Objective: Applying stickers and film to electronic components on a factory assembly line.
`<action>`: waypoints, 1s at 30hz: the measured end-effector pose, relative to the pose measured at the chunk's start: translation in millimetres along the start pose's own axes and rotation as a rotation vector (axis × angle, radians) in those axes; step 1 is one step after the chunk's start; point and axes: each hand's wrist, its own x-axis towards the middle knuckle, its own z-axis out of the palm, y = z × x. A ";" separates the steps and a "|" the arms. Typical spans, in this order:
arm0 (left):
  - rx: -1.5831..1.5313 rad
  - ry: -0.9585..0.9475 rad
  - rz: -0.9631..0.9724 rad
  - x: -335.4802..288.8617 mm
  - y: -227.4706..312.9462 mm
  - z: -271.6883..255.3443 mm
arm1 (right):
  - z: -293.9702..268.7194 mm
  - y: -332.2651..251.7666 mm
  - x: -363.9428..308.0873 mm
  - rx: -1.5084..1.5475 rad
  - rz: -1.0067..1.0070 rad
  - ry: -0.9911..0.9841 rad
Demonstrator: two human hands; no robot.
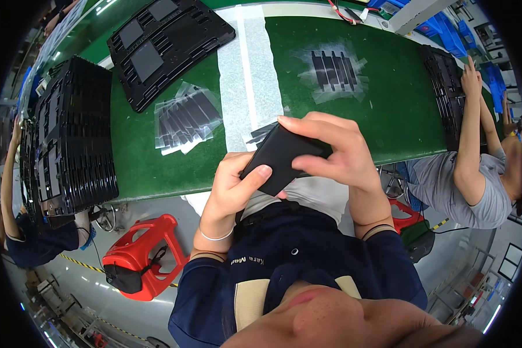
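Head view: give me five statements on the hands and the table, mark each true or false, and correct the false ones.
1. Both the left hand and the right hand touch the flat black piece. True.
2. The white wristband is on the right wrist. False: it is on the left wrist.
3. A tall stack of black trays stands toward the left end of the table. True.
4. Dark strips lie on only one side of the white runner. False: there is a left batch and a right batch.
5. The tabletop is green. True.
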 end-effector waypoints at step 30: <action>0.232 0.078 0.111 1.4 -5.0 8.4 | -2.7 16.8 7.4 0.697 0.456 0.017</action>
